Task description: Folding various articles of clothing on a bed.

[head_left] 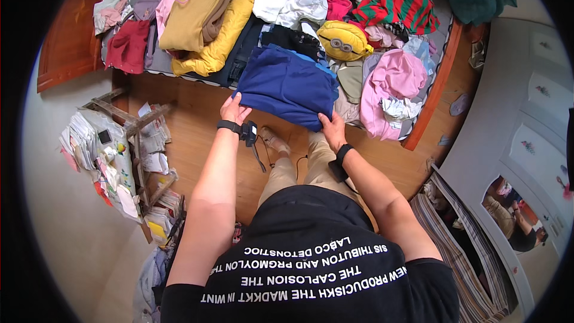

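Navy cloth (288,84), one, folded, lying at the near edge of the bed (441,87), front corners pinched by left hand (235,109) and right hand (332,129); hazard: a slackened pinch could let its apparently overhanging front slip floorward.

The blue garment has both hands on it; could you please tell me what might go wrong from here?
Held at the edge of the bed by the left hand and right hand, the blue garment might slip floorward if released. The cable dangling beneath the left wrist device could snag.
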Demonstrator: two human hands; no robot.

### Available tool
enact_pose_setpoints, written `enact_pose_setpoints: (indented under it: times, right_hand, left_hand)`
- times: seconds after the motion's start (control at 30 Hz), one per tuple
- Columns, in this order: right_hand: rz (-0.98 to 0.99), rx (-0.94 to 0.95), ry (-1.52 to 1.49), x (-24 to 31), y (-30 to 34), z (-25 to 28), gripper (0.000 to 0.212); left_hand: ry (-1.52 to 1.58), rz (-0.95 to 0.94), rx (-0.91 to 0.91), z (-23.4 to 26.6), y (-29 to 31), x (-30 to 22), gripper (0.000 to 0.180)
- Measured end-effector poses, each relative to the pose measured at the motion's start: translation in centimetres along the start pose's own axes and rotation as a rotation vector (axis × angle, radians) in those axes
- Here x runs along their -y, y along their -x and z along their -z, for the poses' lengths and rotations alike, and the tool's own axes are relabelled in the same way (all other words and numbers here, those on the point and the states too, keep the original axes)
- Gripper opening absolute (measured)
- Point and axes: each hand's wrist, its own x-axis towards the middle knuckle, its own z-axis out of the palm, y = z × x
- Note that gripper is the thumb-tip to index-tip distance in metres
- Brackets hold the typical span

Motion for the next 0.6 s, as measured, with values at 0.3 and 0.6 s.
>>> enact_pose_setpoints:
  times: [0.3, 0.6]
  right_hand:
    - [-0.507, 0.313, 0.266, 3.8, 2.0, 1.3, 0.061]
    - [-0.183, 0.232, 0.736, 4.2, 3.1, 2.5, 0.020]
  left_hand:
    - [-0.120, -0.183, -0.001, -0.8, 3.0, 0.1, 0.035]
    - [-0.379, -0.305, -0.117, 3.8, -0.5, -0.5, 0.025]
